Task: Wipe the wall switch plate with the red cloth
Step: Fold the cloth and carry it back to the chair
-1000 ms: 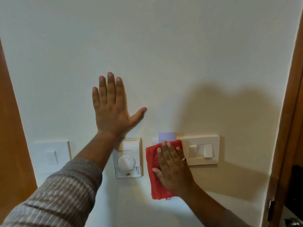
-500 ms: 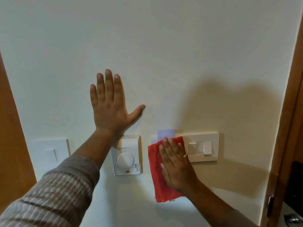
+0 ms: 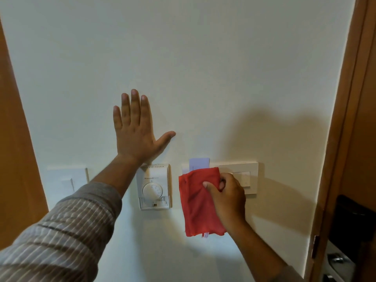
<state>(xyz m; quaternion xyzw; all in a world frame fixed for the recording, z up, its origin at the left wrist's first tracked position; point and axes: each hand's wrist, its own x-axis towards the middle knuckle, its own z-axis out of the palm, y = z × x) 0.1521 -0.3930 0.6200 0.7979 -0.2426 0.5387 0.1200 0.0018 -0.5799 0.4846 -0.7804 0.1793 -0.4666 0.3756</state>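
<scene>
A cream switch plate (image 3: pixel 249 169) is fixed to the white wall at lower right, its left part hidden. My right hand (image 3: pixel 227 194) is closed on the red cloth (image 3: pixel 198 202), gripping its upper right corner against the plate's left side. The cloth hangs down the wall below the hand. A pale card (image 3: pixel 199 164) sticks up from a slot just above the cloth. My left hand (image 3: pixel 135 131) lies flat on the wall with fingers spread, up and to the left, holding nothing.
A white dial thermostat (image 3: pixel 154 187) sits between my two arms. Another white switch plate (image 3: pixel 67 180) is at the left. Wooden door frames border the wall on the left (image 3: pixel 14 159) and right (image 3: pixel 350 119). A dark door lock (image 3: pixel 352 222) is at lower right.
My right hand went from flat on the cloth to bunched around its upper corner, and shifted right over the switch plate. The left hand stayed flat on the wall.
</scene>
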